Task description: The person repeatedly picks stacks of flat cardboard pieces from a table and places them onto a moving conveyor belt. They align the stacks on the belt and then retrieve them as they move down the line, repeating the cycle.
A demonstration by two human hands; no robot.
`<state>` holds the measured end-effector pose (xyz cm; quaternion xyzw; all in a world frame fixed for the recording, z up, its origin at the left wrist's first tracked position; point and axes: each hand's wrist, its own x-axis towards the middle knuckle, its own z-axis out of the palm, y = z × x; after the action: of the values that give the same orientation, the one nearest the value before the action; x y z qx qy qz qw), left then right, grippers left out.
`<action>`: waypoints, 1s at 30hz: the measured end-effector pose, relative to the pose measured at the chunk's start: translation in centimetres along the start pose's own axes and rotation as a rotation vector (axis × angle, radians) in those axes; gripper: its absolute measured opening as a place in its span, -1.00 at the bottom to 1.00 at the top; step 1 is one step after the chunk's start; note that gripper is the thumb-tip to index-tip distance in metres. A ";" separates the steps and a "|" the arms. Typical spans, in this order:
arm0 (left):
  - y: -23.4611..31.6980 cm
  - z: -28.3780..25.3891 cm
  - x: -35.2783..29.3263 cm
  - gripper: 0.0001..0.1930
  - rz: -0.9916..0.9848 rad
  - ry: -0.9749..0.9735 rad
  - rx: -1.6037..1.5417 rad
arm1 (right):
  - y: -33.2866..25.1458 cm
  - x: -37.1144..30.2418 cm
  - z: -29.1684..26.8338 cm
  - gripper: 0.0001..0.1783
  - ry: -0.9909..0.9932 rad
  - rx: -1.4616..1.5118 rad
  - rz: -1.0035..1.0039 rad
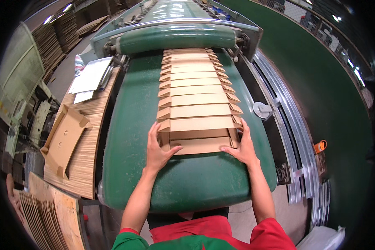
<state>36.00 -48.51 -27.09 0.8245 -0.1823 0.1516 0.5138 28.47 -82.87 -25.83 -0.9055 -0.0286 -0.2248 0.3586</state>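
Note:
A row of folded brown cardboard cartons point(200, 89), overlapping like shingles, lies along a green conveyor belt point(131, 125) and reaches the roller at the far end. My left hand point(156, 151) grips the nearest carton point(200, 146) at its left side, thumb on the front flap and fingers along the side. On the opposite side my right hand point(242, 148) holds the same carton, its thumb also over the front flap. A recess shows between that flap and the panel behind it. The undersides of my fingers are partly hidden.
Left of the belt, an open cardboard tray point(65, 139) and white sheets point(91, 76) lie on a stack of board point(85, 154). At lower left, another person's hand point(13, 193) is beside stacked cardboard point(39, 216). Metal rails point(293, 137) and a small wheel point(262, 110) flank the right side.

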 end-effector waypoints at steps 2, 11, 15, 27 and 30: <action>0.5 -0.2 -0.7 0.18 0.018 -0.001 0.076 | -0.4 -0.8 -0.1 0.46 0.003 0.001 0.012; 0.7 -0.3 -1.9 0.31 0.039 -0.047 0.086 | -1.1 -1.5 -0.1 0.37 0.038 -0.023 -0.011; 0.4 -0.2 -1.9 0.31 0.068 -0.034 0.125 | -1.0 -1.6 -0.2 0.36 0.029 -0.021 -0.006; 1.0 -0.5 -2.2 0.23 0.045 -0.025 0.100 | -1.1 -1.9 -0.4 0.34 0.043 0.015 0.002; 1.7 -0.9 -3.4 0.22 0.028 -0.033 0.110 | -1.7 -3.0 -0.9 0.33 0.050 0.009 -0.010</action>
<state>32.14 -47.90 -26.92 0.8513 -0.1937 0.1549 0.4623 25.10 -81.88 -25.48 -0.8980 -0.0250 -0.2488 0.3621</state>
